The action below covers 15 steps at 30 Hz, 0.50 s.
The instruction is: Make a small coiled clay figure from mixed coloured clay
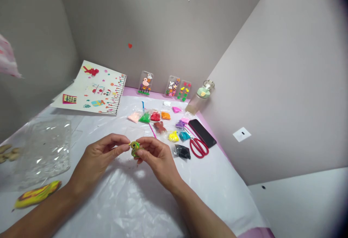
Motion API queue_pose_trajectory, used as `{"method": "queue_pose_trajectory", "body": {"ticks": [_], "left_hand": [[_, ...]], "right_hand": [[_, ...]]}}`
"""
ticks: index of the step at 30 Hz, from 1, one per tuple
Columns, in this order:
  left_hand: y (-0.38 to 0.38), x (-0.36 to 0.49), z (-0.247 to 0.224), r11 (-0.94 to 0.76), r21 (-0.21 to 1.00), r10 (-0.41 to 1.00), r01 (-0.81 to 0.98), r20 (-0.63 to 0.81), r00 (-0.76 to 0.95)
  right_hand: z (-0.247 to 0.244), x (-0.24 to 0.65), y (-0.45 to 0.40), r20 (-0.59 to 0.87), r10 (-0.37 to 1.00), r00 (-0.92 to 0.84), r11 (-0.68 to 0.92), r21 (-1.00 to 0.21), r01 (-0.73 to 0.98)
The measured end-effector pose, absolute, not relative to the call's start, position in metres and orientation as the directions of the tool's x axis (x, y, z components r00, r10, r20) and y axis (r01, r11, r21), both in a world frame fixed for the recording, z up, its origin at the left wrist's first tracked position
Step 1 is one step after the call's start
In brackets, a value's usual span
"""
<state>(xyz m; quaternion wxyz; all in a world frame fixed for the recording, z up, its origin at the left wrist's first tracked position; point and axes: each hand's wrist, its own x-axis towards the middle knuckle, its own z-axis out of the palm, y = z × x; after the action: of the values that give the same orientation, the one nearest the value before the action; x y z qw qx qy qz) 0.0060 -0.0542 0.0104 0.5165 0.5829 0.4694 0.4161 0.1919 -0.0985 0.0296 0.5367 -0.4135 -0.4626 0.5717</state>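
Left hand: closed in a pinch; thumb and forefinger tips meet on the left edge of the clay piece; remaining fingers curled under.
Right hand: closed likewise; fingertips grip the right and lower side of the same piece; wrist angled in from the near right.
Clay piece: small, green and yellow, coiled or swirled; held between both hands, raised just above the tabletop, near the middle of the scene.
Handling, as judged: very light; soft and easily dented; likely slightly tacky rather than slippery; best taken at the outer edges with fingertip pads and slight pressure, since a firm squeeze would flatten the swirl.
Surface below: clear plastic sheet, crinkled, spread over the tabletop.
Right of hands: black clay packet; red scissors just beyond; dark phone touching or overlapping the scissor blades.
Far of hands: small bags of coloured clay in a loose cluster, pink stick among them.
Left of hands: clear plastic tray; streaked yellow clay lump at near left.
Far edge: decorated card leaning on the wall; decorated phone cases upright; green-capped bottle at far right.
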Motion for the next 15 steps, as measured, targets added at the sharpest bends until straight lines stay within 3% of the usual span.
{"method": "queue_pose_trajectory", "body": {"ticks": [6,10,15], "left_hand": [[-0.054,0.004,0.008,-0.042,0.993,0.977,0.107,0.018,0.214],[-0.052,0.004,0.005,0.057,0.996,0.983,-0.071,-0.044,0.176],[-0.049,0.007,0.010,0.139,0.956,0.983,-0.257,-0.100,0.157]], "right_hand": [[0.032,0.191,-0.100,0.013,0.997,-0.078,-0.004,-0.976,-0.220],[0.027,0.195,-0.096,0.001,0.997,-0.076,-0.011,-0.987,-0.158],[0.012,0.194,-0.094,0.001,0.992,-0.123,0.036,-0.959,0.281]]}}
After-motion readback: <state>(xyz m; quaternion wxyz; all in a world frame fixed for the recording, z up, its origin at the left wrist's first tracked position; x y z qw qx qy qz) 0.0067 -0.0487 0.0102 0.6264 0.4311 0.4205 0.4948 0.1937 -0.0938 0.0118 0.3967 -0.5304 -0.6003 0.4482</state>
